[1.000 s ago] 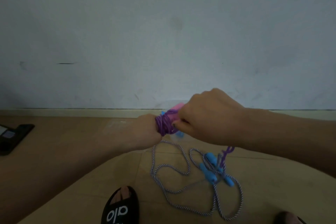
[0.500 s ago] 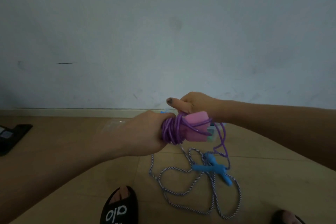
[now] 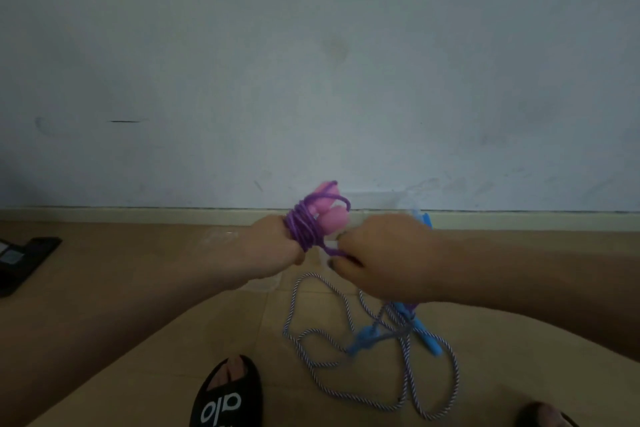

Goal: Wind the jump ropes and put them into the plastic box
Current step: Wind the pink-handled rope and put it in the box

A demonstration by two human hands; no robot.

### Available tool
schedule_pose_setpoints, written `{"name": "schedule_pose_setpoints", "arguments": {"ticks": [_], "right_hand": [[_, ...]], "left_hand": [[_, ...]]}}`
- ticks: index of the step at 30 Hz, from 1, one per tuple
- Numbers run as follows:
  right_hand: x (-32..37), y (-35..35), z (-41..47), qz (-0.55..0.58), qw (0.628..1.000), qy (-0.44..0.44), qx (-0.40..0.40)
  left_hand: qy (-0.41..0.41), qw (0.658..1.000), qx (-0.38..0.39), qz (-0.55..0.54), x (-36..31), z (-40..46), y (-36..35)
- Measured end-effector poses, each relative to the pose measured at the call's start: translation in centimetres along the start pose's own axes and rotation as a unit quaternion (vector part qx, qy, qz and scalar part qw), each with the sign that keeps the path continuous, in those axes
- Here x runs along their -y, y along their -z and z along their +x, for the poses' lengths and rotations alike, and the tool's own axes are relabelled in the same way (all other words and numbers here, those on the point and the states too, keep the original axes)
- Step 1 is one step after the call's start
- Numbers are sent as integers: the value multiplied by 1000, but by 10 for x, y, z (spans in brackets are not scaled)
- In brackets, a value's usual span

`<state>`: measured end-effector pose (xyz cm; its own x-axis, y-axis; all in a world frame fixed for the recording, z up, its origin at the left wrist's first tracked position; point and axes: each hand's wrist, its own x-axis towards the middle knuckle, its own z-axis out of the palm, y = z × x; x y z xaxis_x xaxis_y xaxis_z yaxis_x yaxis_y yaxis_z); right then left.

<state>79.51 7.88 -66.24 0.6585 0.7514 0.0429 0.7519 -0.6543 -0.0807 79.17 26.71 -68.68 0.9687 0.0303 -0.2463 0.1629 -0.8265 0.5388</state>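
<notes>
My left hand (image 3: 273, 250) grips the pink handles (image 3: 330, 213) of a purple jump rope (image 3: 304, 225), whose cord is coiled many times around the handles just above my fist. My right hand (image 3: 384, 256) pinches the loose purple end of that cord right beside the coil, at about the same height. Below my hands, a second rope with a striped white-and-blue cord (image 3: 322, 354) and blue handles (image 3: 363, 343) lies in loose loops on the floor. No plastic box is in view.
A pale wall with a skirting board (image 3: 138, 214) stands close ahead. A black flat object (image 3: 20, 260) lies on the floor at the far left. My foot in a black slipper (image 3: 227, 395) is at the bottom centre, another foot (image 3: 543, 416) at the bottom right.
My right hand came round from behind the handles to their lower right, pulling the purple cord another turn. The left hand tipped the pink handles upward. The striped rope on the floor stayed put.
</notes>
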Motion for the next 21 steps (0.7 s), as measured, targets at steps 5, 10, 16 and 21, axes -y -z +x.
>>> {"name": "schedule_pose_setpoints", "arguments": {"ticks": [5, 10, 16, 21], "right_hand": [[-8, 42, 5, -99, 994, 27, -46], [-11, 44, 20, -115, 988, 44, -93], [-31, 25, 31, -6, 998, 27, -57], [-39, -1, 27, 351, 932, -96, -6]], "left_hand": [[-68, 984, 32, 164, -9, -2, 8], [-162, 937, 84, 297, -22, -20, 5], [-227, 909, 103, 334, -29, -31, 9], [-260, 942, 95, 189, -39, -37, 17]]}}
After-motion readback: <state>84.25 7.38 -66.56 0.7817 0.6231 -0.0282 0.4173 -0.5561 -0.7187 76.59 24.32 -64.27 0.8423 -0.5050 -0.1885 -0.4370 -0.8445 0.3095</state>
